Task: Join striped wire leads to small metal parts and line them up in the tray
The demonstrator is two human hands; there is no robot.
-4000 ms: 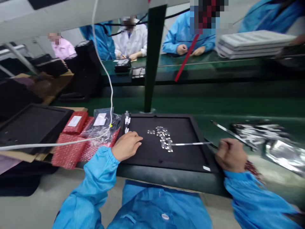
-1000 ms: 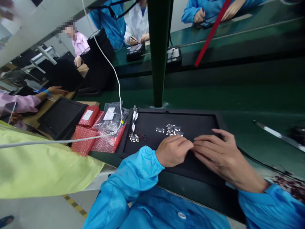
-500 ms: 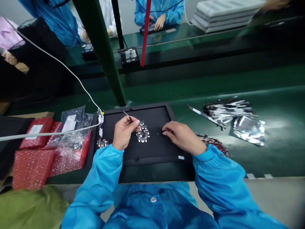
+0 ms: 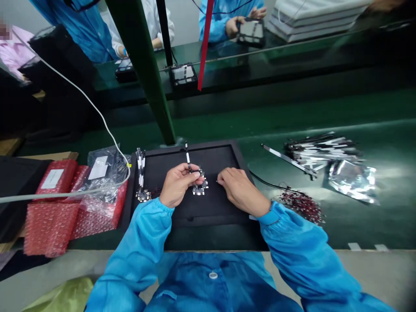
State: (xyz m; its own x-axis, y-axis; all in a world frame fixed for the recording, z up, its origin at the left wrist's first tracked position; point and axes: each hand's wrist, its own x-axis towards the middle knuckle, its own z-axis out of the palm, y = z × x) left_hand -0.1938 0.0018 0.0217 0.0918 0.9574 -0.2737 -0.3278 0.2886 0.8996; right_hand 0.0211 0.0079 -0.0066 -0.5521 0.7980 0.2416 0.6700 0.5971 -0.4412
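Note:
My left hand (image 4: 178, 184) is closed in a pinch on a flat black-and-white ribbon cable (image 4: 187, 154), which points up and away from the fingers. Just beyond the fingertips lies a cluster of small circuit boards (image 4: 200, 189), partly covered by them, on a black foam tray (image 4: 214, 212). To the right of the boards, my right hand (image 4: 242, 188) hovers over or rests on the tray with its fingers curled together. Whatever its fingertips hold, if anything, is too small to make out. More ribbon cables with boards (image 4: 141, 173) lie along the tray's left edge.
Right of the tray are a pile of ribbon cables (image 4: 321, 149), a silver bag (image 4: 352, 180) and a heap of thin red-and-black wires (image 4: 300, 203). Red bubble-wrap packs (image 4: 52, 225) lie left. A white cord (image 4: 104, 117) hangs across; a green post (image 4: 146, 73) rises behind. Co-workers sit opposite.
The ribbon cable in my left hand has swung to a more upright angle. My right hand has turned, its fingers drawn closer together. A co-worker opposite has lifted a black device.

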